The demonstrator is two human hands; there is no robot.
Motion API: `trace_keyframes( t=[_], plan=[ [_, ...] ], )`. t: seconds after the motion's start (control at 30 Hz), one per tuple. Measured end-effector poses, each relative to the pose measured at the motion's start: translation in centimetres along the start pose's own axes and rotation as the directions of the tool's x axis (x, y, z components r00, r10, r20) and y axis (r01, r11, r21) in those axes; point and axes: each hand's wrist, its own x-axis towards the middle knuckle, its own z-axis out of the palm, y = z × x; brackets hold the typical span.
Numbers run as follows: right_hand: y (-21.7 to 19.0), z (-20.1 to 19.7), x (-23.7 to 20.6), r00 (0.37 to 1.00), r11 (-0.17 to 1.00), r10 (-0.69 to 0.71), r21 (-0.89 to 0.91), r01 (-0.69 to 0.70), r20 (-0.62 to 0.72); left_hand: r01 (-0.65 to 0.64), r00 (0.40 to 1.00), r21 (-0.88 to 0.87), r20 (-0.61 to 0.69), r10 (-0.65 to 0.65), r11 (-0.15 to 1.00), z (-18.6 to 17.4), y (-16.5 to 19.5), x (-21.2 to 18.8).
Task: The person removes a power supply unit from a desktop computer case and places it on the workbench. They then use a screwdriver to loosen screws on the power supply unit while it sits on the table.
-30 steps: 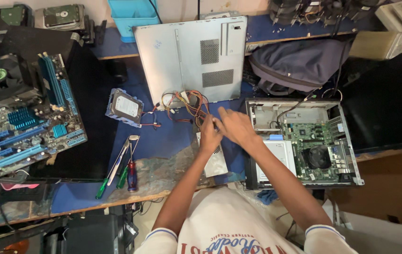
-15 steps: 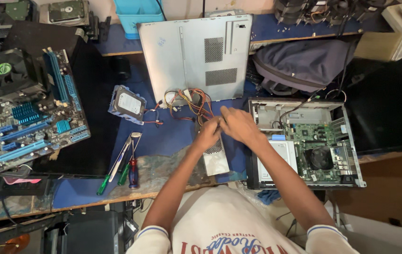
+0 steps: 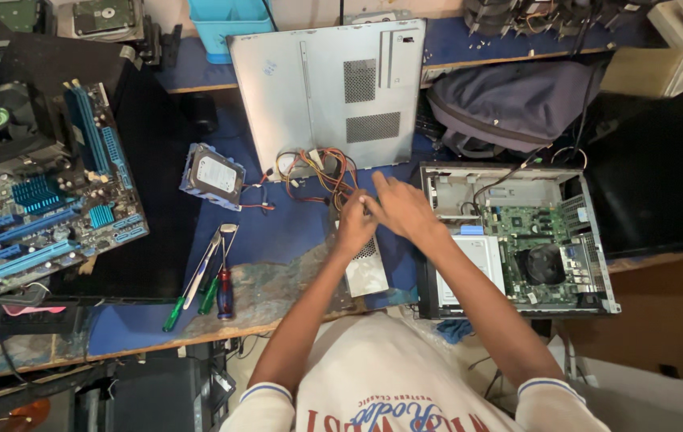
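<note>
Head view, looking straight down. Both forearms stretched forward from the body, converging over the blue bench top (image 3: 293, 232). Left hand (image 3: 355, 228) curled, fingers bent down onto the top end of a small grey metal power supply box (image 3: 364, 268), perforated vent on its upper face; grip partly hidden, seemingly pressed on the box rather than wrapped around it. Right hand (image 3: 401, 210) crossed just over the left, fingers extended toward the bundle of wires (image 3: 321, 172), red, yellow, orange and black, loosely looped; cannot tell whether anything pinched between those fingers. Box lying flat near the bench's front edge, just left of the open desktop case (image 3: 517, 240), bare sheet metal with a green board and round black fan inside. Beyond the wires, a flat grey side panel (image 3: 329, 88) with two mesh grilles. Left of the hands, a hard drive (image 3: 213, 176), shiny label upward. Nearer the front edge, screwdrivers (image 3: 209, 280) with green and red handles. Far left, a motherboard (image 3: 45, 192) with blue slots.
</note>
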Motion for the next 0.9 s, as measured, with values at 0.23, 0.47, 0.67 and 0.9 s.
trace_keyframes(
  t=[0.23, 0.47, 0.67, 0.9],
  plan=[
    [0.0, -0.5, 0.1, 1.000, 1.000, -0.024, -0.001, 0.024, -0.001, 0.206, 0.925, 0.040, 0.318, -0.208, 0.978, -1.7, -0.5, 0.8],
    [1.1, -0.9, 0.0, 0.956, 0.945, -0.287, 0.142, 0.293, -0.062, -0.071, 0.985, -0.134, 0.148, 0.091, 0.988, -1.5, -0.4, 1.1],
    [0.5, -0.5, -0.3, 0.963, 0.951, -0.240, 0.168, 0.258, -0.120, 0.067, 0.992, 0.028, 0.106, -0.070, 0.997, -0.5, -1.2, 1.2],
    [0.0, -0.3, -0.1, 0.992, 0.994, -0.105, 0.026, 0.107, -0.070, 0.044, 0.982, -0.102, 0.185, -0.024, 0.994, -1.8, -1.2, 1.0]
  ],
)
